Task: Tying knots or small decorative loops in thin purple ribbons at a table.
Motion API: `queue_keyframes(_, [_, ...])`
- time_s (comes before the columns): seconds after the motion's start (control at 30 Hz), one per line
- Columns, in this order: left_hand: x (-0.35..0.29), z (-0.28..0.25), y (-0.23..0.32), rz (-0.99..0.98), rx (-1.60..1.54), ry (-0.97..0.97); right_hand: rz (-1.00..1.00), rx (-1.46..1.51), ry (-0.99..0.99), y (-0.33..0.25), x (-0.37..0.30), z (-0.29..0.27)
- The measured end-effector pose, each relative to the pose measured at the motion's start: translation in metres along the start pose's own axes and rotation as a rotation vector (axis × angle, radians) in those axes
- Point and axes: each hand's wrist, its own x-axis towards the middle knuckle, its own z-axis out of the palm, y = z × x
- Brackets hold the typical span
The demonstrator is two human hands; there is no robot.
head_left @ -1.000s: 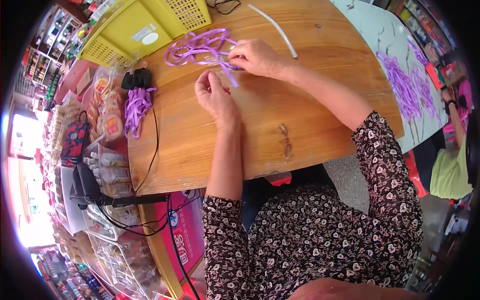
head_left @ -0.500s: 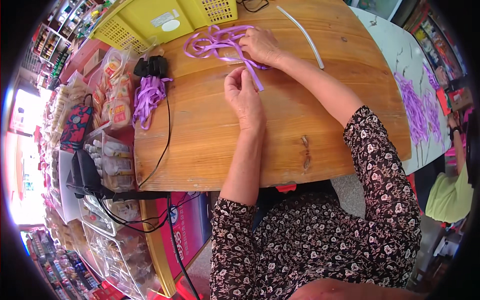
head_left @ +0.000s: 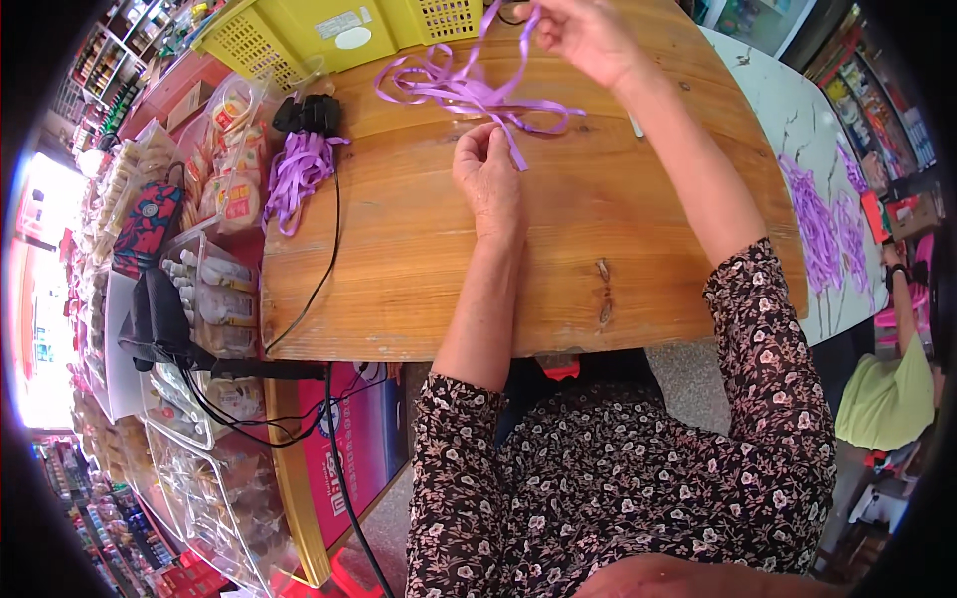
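A tangle of narrow purple ribbon point(head_left: 454, 88) lies on the wooden table in front of the yellow crate. My left hand point(head_left: 486, 177) is closed in a pinch at the near side of the tangle, with a ribbon end sticking out past the fingertips. My right hand point(head_left: 583, 38) is raised at the far side, fingers closed on a loop of the same ribbon that rises from the pile. A bundle of purple ribbon point(head_left: 299, 177) hangs by the table's left edge, under a black clip-like object point(head_left: 309, 117).
A yellow plastic crate point(head_left: 339, 30) stands at the back. Packaged food point(head_left: 235, 204) and a bin of bottles point(head_left: 224, 304) line the left side, with a black cable point(head_left: 334, 249) across the table. More purple ribbons point(head_left: 817, 234) lie on a white marbled table, near a person in yellow-green.
My right hand has lifted away from the table to the upper right, pulling a ribbon loop up. My left hand stays pinched in nearly the same place.
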Motion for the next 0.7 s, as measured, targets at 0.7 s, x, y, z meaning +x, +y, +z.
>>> queue_keyframes(0.7, [-0.052, 0.029, 0.013, 0.548, 0.298, -0.462, 0.115, -0.044, 0.013, -0.027, -0.144, 0.022])
